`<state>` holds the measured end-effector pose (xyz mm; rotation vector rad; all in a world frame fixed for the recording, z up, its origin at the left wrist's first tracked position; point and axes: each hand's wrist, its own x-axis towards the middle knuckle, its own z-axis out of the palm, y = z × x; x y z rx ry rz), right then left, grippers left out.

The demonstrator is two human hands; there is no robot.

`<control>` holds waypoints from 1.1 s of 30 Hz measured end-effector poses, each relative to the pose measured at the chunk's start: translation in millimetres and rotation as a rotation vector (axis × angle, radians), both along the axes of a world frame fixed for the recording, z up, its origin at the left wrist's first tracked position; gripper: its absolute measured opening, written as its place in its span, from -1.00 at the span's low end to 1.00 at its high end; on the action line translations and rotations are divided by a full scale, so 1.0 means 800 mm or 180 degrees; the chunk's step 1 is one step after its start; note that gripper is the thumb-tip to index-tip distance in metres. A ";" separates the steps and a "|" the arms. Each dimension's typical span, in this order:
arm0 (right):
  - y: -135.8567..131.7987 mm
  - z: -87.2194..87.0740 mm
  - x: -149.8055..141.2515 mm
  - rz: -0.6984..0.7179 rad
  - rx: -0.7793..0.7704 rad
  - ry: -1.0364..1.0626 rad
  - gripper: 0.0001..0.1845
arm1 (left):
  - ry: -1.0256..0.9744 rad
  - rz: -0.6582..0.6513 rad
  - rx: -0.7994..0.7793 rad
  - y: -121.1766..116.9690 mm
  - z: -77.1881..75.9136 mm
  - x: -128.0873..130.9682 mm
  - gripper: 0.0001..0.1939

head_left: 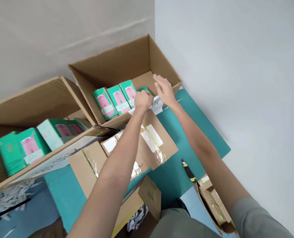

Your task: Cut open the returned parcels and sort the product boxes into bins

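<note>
My left hand (143, 99) is closed in a fist over the front edge of a cardboard carton (127, 54). Its fingertips are hidden, right against a small green box (145, 89) that is mostly covered; whether they grip it I cannot see. Over the carton's right part, my right hand (165, 89) is open, fingers stretched out and thumb apart, with nothing seen in it. Left of my left hand, green boxes with a pink picture (119, 98) stand in a row inside the carton. A white paper label (157, 105) with dark writing hangs on its front.
Another carton (70, 96) with green boxes (33, 145) stands at left. Flattened taped cardboard (159, 138) lies on the teal table (171, 125), with a black-and-yellow utility knife (188, 170) at right. Below are an opened carton (149, 193) and folded cardboard (215, 201). Walls stand behind.
</note>
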<state>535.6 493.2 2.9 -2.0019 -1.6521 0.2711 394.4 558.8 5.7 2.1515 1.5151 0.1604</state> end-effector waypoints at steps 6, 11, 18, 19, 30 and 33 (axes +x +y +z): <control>-0.216 -0.095 0.058 -0.1328 -0.0183 -0.0305 -0.23 | -0.0124 0.0051 0.0101 0.005 -0.024 0.003 -0.47; -0.357 -0.189 0.055 -0.1690 -0.0693 -0.0222 -0.22 | -0.0935 -0.0544 0.0337 -0.001 -0.014 -0.007 -0.40; -0.373 -0.228 0.035 -0.1432 -0.1255 0.0139 -0.26 | -0.1309 -0.2112 0.0749 -0.141 0.023 -0.070 -0.15; -0.370 -0.227 0.037 -0.1459 -0.1314 0.0191 -0.26 | -0.1329 -0.2066 0.0774 -0.176 0.025 -0.091 -0.15; -0.447 -0.180 -0.024 -0.1815 -0.0131 0.0427 -0.31 | -0.0499 0.1085 0.0549 -0.582 0.025 -0.504 -0.13; -0.516 -0.182 -0.110 -0.1518 -0.0027 0.0874 -0.32 | -0.0357 0.2520 0.0241 -0.664 0.006 -0.576 0.00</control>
